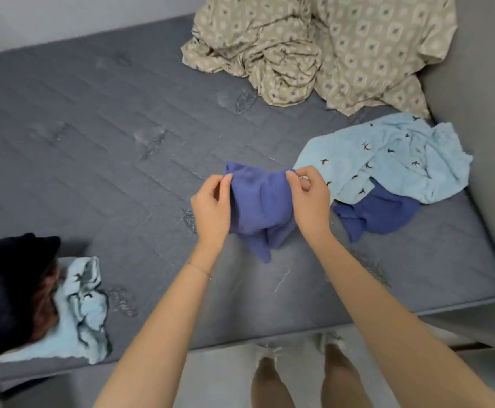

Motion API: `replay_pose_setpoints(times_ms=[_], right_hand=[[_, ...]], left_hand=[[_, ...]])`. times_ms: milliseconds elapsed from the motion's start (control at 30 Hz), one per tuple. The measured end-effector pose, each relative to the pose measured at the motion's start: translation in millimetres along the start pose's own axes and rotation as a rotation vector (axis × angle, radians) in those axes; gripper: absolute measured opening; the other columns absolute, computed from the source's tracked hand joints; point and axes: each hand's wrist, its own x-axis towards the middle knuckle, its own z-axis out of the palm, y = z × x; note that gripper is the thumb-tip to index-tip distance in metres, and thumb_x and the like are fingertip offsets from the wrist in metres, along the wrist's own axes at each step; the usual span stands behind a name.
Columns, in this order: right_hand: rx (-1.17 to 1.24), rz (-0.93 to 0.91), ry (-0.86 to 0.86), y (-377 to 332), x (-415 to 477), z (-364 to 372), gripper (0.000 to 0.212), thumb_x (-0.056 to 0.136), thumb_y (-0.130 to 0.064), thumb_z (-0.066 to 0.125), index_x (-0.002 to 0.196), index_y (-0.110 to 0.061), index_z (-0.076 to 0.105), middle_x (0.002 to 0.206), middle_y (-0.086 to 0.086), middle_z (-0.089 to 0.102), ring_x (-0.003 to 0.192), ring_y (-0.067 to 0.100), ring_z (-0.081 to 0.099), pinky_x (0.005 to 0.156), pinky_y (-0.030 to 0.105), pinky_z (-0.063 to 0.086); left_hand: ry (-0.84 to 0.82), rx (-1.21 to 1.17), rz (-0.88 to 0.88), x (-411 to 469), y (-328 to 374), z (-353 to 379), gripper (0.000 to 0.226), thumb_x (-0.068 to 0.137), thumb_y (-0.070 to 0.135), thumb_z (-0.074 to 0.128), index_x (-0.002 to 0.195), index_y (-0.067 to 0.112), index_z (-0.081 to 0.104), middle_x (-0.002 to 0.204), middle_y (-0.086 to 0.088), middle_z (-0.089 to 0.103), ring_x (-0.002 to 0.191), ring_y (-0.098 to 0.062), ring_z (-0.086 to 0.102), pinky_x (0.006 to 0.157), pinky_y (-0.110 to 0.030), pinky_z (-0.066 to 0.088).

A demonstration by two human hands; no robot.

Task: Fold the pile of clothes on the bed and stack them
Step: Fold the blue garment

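I hold a purple-blue garment (259,207) up over the grey mattress (99,148). My left hand (212,209) pinches its upper left edge and my right hand (309,198) pinches its upper right edge, so the cloth hangs bunched between them. To the right lies a crumpled light blue garment with small dark bird prints (387,160), partly covering a darker blue garment (378,213). At the near left edge sits a stack with a black piece (7,290) on top of another light blue printed piece (84,313).
A rumpled beige patterned sheet (328,51) is heaped at the far right corner. A grey wall (487,128) runs along the bed's right side. My legs (308,378) stand at the mattress's near edge.
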Motion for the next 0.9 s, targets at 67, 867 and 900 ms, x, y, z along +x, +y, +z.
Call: replay_pose_setpoints(times_ms=[67, 867, 900], right_hand=[[0.024, 0.012, 0.006, -26, -16, 7, 0.029, 0.092, -0.023, 0.062, 0.069, -0.021, 0.045, 0.057, -0.008, 0.037, 0.053, 0.002, 0.036, 0.056, 0.012, 0.034], [0.013, -0.049, -0.187, -143, -81, 52, 0.026, 0.093, -0.022, 0.061, 0.072, -0.009, 0.051, 0.072, 0.005, 0.049, 0.068, 0.012, 0.045, 0.068, 0.024, 0.04], [0.021, -0.053, -0.172, -145, -82, 62, 0.027, 0.093, -0.023, 0.061, 0.071, -0.011, 0.05, 0.071, 0.004, 0.049, 0.066, 0.01, 0.045, 0.067, 0.022, 0.04]], left_hand=[[0.028, 0.011, 0.039, 4, 11, -31, 0.039, 0.096, 0.02, 0.055, 0.062, 0.022, 0.037, 0.053, 0.008, 0.038, 0.055, -0.005, 0.033, 0.054, -0.016, 0.028], [0.232, 0.051, 0.062, 37, 43, -224, 0.03, 0.095, 0.019, 0.058, 0.073, -0.002, 0.059, 0.074, -0.019, 0.058, 0.07, -0.014, 0.045, 0.066, -0.023, 0.036], [0.218, 0.049, 0.069, 42, 39, -230, 0.029, 0.095, 0.018, 0.058, 0.072, -0.001, 0.059, 0.072, -0.017, 0.057, 0.07, -0.013, 0.045, 0.065, -0.021, 0.035]])
